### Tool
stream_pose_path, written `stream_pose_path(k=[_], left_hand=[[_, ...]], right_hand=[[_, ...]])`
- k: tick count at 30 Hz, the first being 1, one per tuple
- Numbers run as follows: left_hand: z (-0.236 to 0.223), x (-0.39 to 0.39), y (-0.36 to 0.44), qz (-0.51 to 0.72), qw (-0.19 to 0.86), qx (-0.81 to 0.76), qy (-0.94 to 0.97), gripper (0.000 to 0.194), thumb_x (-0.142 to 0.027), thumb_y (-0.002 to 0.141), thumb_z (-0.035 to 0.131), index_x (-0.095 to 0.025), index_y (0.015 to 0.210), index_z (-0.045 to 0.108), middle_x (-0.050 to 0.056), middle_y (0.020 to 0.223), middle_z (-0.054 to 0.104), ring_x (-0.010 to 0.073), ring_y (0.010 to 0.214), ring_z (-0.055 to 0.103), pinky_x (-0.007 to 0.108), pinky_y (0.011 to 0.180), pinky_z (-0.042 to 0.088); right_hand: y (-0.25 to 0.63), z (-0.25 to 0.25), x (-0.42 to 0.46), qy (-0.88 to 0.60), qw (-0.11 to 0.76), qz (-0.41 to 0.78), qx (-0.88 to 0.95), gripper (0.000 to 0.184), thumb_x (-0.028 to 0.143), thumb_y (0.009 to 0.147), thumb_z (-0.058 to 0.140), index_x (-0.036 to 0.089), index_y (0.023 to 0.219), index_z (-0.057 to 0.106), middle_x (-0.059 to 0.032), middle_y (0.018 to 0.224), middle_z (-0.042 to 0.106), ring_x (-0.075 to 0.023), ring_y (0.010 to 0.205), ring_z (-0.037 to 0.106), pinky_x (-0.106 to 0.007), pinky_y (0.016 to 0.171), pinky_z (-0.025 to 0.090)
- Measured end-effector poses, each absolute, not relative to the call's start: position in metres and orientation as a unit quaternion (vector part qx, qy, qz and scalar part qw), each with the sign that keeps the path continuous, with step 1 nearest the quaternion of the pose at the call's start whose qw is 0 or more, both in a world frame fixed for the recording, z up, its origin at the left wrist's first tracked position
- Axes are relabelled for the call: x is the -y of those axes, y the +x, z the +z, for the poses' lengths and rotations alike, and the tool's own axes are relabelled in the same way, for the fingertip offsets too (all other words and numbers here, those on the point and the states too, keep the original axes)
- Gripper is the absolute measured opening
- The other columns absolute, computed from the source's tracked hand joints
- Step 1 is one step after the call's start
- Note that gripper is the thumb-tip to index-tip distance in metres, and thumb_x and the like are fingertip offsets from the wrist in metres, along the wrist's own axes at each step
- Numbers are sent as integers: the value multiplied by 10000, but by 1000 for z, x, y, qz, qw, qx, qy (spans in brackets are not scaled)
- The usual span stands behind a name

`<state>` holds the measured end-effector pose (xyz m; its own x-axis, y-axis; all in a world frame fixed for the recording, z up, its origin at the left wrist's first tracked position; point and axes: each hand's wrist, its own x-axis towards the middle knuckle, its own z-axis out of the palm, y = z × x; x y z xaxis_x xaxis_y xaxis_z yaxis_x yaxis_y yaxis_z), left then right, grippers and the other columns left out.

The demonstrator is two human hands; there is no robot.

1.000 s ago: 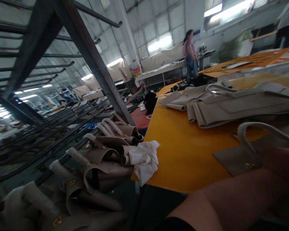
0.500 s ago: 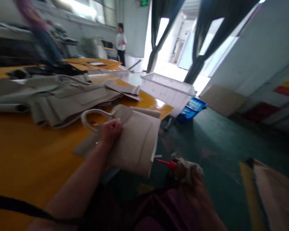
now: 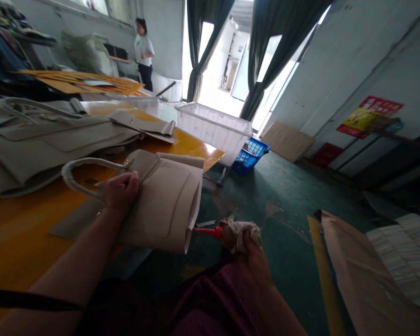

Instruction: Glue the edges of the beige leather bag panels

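Beige bag (image 3: pixel 166 198) under left hand (image 3: pixel 121 193), fingertips hidden, grip unclear; right hand (image 3: pixel 254 256) clamped on red-nozzled bottle (image 3: pixel 231 234), body mostly wrapped.

Free air over green floor (image 3: pixel 283 200) btwn R hand (image 3: pixel 254 254) and brown sheet (image 3: pixel 360 280) to the R; also open above bottle (image 3: pixel 240 235) twd blue basket (image 3: pixel 250 156), which w/ white bin (image 3: pixel 213 133) blocks farther out. L of red nozzle (image 3: pixel 208 231) it's tight: tip right at bag (image 3: pixel 168 200)'s open edge. Bag fills space btwn L hand (image 3: pixel 121 191) & nozzle; handle (image 3: pixel 91 161) loops up L of that hand. Beyond bag, beige pieces (image 3: pixel 91 135) crowd worktop (image 3: pixel 14 224); bare strip nr L forearm. Lap (image 3: pixel 210 303) limits room below.
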<state>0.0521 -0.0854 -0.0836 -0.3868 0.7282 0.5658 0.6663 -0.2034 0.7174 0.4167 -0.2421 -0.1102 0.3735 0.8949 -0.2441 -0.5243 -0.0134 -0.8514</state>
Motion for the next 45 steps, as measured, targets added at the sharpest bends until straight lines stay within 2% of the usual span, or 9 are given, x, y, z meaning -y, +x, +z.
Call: stream_pose_path(k=[6,10,15,21,26,30,33,38,45], left_hand=[[-84,86,52,547,26,-629,551,468,-388,854,569,-230,464,362,-46,463,255,102,469,279,299,548,235],[-84,86,50,539,25,-635,552,457,-414,861,559,-227,476,397,-44,464,277,105,467,312,297,552,252],[-85,85,50,533,11,-636,558,461,-446,851,537,-234,472,381,-38,453,267,113,464,312,300,555,248],[-85,86,51,525,8,-645,555,440,-405,851,558,-230,484,389,-33,461,274,117,485,313,297,569,257],[-84,86,52,516,20,-658,548,427,-379,859,566,-219,492,416,-30,454,289,128,503,346,285,570,262],[-84,85,52,521,22,-652,551,447,-373,862,570,-218,480,396,-35,462,269,119,492,324,291,569,254],[-84,85,52,518,29,-657,547,448,-361,871,573,-218,485,397,-35,472,284,115,494,327,300,573,256],[-88,84,49,522,31,-659,541,452,-390,857,573,-219,475,402,-34,458,284,116,481,319,301,561,244],[-92,81,46,530,16,-647,548,443,-419,840,565,-223,475,409,-35,461,282,122,473,322,299,563,257]], right_hand=[[408,-107,238,-476,698,507,168,602,552,515,1073,236,932,775,-26,960,808,-221,872,735,-337,791,622],[408,-105,239,-478,703,502,159,633,528,485,1087,241,952,770,-14,968,801,-217,871,728,-332,778,619],[411,-108,240,-478,701,497,179,584,542,567,1053,251,977,755,-5,967,792,-209,852,723,-326,750,612],[409,-110,241,-482,701,483,208,524,550,628,1019,258,963,742,10,952,776,-196,851,714,-327,784,608],[405,-108,240,-499,702,472,190,594,507,544,1051,260,970,719,21,909,758,-181,797,688,-295,716,578],[403,-105,241,-510,704,452,199,632,473,527,1057,273,995,684,25,929,758,-189,825,693,-311,758,575],[405,-104,243,-501,713,453,190,630,498,559,1046,279,1028,687,20,960,763,-194,851,697,-326,791,580],[412,-106,247,-491,699,466,228,493,507,693,983,277,1034,710,5,1003,763,-201,874,698,-346,807,591],[407,-114,244,-492,721,447,196,551,482,637,1008,296,1044,687,17,1034,771,-200,904,706,-338,817,590]])
